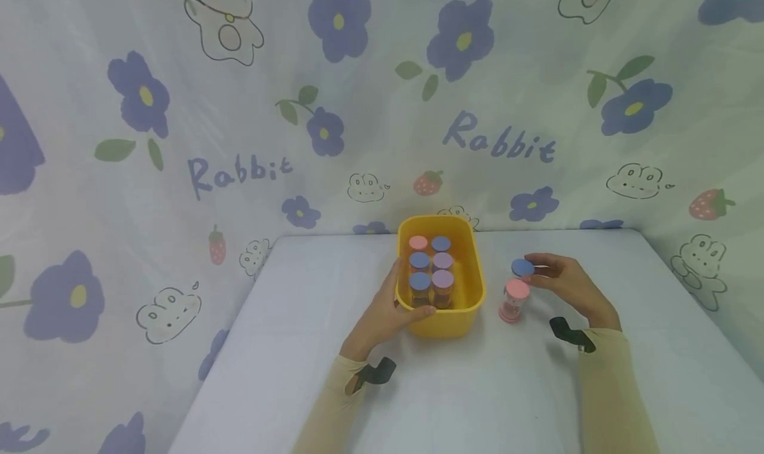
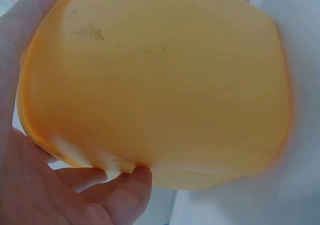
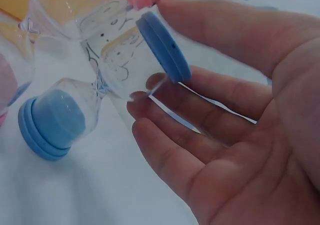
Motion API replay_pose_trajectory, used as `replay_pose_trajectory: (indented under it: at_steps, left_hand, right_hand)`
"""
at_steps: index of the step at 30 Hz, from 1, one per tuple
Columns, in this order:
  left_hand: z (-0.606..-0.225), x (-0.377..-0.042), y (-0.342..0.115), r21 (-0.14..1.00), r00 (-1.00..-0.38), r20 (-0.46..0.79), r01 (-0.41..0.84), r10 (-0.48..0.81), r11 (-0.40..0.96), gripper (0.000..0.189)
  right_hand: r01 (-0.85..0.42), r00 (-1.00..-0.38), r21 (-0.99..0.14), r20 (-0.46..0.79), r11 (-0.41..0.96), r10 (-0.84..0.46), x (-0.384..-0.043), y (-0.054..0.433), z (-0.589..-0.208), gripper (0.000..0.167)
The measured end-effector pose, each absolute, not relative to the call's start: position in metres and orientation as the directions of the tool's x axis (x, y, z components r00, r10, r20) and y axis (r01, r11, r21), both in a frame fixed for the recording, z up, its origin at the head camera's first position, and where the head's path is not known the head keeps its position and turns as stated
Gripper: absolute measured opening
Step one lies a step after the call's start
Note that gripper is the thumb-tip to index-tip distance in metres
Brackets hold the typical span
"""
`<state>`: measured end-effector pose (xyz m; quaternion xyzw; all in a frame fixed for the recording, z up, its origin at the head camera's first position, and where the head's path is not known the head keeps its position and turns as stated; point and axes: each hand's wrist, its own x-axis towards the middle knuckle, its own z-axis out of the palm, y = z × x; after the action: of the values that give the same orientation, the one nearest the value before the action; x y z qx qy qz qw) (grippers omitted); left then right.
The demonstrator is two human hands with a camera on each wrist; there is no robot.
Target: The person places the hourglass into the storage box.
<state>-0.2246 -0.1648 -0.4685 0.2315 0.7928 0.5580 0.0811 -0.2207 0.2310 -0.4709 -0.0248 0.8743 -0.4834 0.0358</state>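
My left hand (image 1: 384, 315) grips the left front corner of a yellow plastic bin (image 1: 444, 325), thumb over the front rim and fingers on its outer side; the left wrist view shows the bin's smooth wall (image 2: 165, 95). Inside stand several hourglasses (image 1: 420, 283) with blue, pink and purple caps. Right of the bin, my right hand (image 1: 567, 283) holds a blue-capped hourglass (image 1: 522, 267) by its upper end, thumb tip at the cap and fingers around the clear bulb. Blue sand fills its lower bulb (image 3: 60, 117). A pink-capped hourglass (image 1: 514, 300) stands upright just in front of it.
Everything stands on a white-covered table (image 1: 286, 295). Close behind its back edge hangs a curtain (image 1: 382, 142) printed with purple flowers, rabbits and strawberries. Black straps (image 1: 570, 335) circle both wrists over beige sleeves.
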Motion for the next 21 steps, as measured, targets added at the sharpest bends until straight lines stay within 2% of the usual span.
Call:
replay_pose_trajectory:
  at_steps: [7, 21]
  left_hand:
    - [-0.4706, -0.226, -0.1655, 0.922, -0.882, 0.122, 0.27, 0.455, 0.276, 0.111]
    - [-0.4707, -0.2264, -0.1664, 0.918, -0.88, 0.128, 0.28, 0.458, 0.281, 0.111]
  right_hand:
    - [0.038, -0.995, -0.855, -0.078, 0.517, -0.056, -0.2234, 0.2307, -0.4766, 0.077]
    - [0.034, -0.999, -0.853, -0.014, 0.52, 0.042, -0.2252, 0.2274, -0.4758, 0.077]
